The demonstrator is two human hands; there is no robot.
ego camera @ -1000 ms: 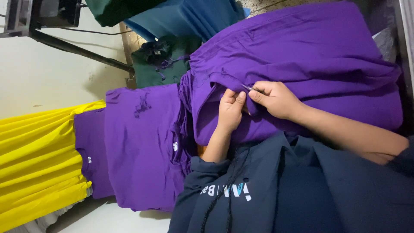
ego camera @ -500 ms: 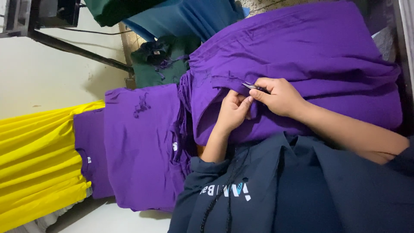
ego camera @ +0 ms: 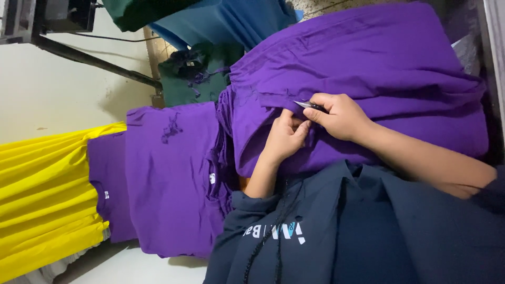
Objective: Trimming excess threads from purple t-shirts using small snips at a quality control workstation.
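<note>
Purple cloth is filling most of our view: we are working on a large purple garment [ego camera: 368, 58] that is lying bunched in front of us, and we are taking it as our landmark. Beside it, toward the yellow side, a stack of purple shirts [ego camera: 173, 179] is lying flat, with a loose tuft of dark thread on top. Beyond that stack, yellow fabric [ego camera: 47, 194] is spreading in pleats. A dark green cloth [ego camera: 189, 79] and a blue cloth [ego camera: 231, 21] are lying just beside the garment's far edge. A pale wall [ego camera: 58, 89] with a dark metal bar [ego camera: 94, 60] across it is showing behind everything. Whether a tabletop is lying under the cloth we cannot tell.

We are reaching both forearms across our dark navy hooded top [ego camera: 336, 231] onto the garment. Our left hand [ego camera: 286, 137] is bending at the wrist, its fingers curling narrow and pinching a fold of the garment. Our right hand [ego camera: 342, 115] is lying just beside it, touching it, fingers closing tight around a small metal tool [ego camera: 307, 105] whose tip is pointing at the pinched fold.
</note>
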